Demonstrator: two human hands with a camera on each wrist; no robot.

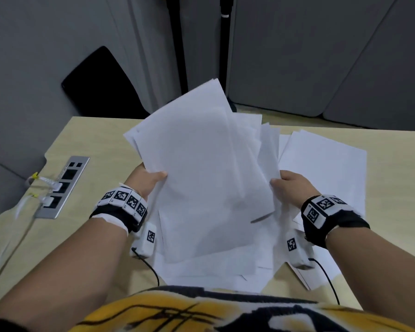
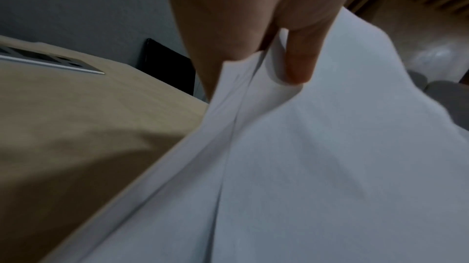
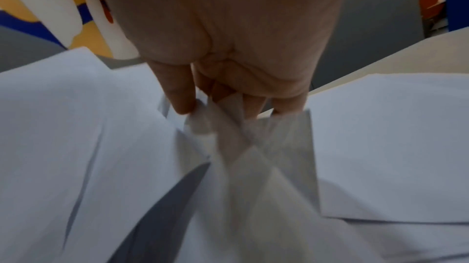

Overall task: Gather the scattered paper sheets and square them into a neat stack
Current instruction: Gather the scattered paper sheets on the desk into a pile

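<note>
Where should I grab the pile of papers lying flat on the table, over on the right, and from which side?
Probably the flat pile by its near long edge. Come from its right, slide fingers under and put your thumb on top. It lies flat and the right hand is beside it.

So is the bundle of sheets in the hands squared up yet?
No. The held sheets are fanned, corners splayed at different angles, gripped by left hand and right hand.

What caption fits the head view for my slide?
Both hands, left hand and right hand, lift an uneven bundle of paper sheets above more sheets on the table.
</note>
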